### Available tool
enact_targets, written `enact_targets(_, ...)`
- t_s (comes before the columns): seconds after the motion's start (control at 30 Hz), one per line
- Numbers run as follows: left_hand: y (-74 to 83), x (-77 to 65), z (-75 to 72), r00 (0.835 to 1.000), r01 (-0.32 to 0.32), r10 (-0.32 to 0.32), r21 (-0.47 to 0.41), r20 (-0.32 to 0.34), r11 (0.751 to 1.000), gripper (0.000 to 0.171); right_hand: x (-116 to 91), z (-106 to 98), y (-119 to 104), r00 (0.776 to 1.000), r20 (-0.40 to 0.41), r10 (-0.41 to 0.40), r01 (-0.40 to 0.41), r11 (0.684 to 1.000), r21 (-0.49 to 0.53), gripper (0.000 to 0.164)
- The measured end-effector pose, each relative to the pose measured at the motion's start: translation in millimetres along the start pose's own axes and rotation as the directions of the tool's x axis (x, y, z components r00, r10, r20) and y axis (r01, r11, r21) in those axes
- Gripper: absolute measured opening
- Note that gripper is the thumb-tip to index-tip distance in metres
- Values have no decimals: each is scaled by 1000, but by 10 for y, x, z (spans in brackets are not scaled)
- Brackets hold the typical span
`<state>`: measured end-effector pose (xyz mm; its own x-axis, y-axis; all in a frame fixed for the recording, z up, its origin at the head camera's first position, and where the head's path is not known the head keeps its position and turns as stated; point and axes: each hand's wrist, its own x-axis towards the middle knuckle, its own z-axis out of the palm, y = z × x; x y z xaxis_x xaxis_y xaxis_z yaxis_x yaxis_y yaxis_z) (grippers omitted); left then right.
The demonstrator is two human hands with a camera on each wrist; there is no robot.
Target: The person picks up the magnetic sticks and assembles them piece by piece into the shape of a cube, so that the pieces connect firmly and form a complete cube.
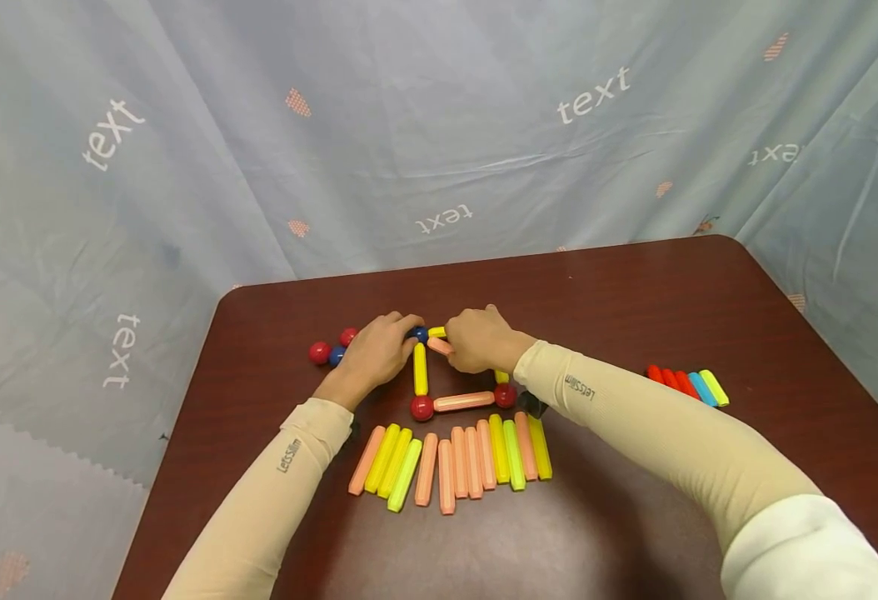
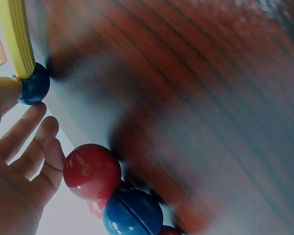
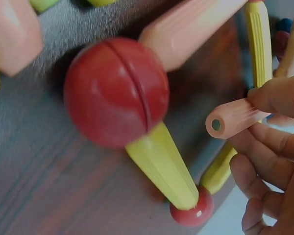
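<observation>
In the head view, balls and sticks form a four-sided outline on the table. My left hand (image 1: 379, 350) pinches the blue ball (image 1: 420, 334) at its far left corner between thumb and finger. A peach stick (image 3: 235, 117) is gripped by my right hand (image 1: 476, 340), one end pointing toward that ball. The outline has a yellow left stick (image 1: 420, 369), two near red balls (image 1: 421, 407), a peach near stick (image 1: 465, 402) and a yellow far stick (image 1: 436, 332). My right hand hides the far right corner in the head view; the right wrist view shows a red ball (image 3: 192, 210) there.
A row of peach, yellow and lime sticks (image 1: 445, 477) lies nearest me. Loose red and blue balls (image 1: 320, 353) sit beside my left hand. Red, blue and yellow-green sticks (image 1: 686, 385) lie at the right. A curtain (image 1: 439, 133) hangs behind the table (image 1: 604, 300).
</observation>
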<state>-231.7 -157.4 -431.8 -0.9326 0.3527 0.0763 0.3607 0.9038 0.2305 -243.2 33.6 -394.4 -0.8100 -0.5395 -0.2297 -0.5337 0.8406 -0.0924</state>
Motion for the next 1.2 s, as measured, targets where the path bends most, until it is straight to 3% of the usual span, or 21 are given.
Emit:
enact_targets(0.8, -6, 2, -15, 1000, 13, -13, -1, 19, 1000, 34, 91, 53, -142, 997, 40, 68, -68, 998, 11, 18)
enact_targets(1.2, 53, -25, -54, 994, -52, 52, 6, 93, 999, 34, 72, 52, -146, 997, 34, 67, -67, 998, 5, 26)
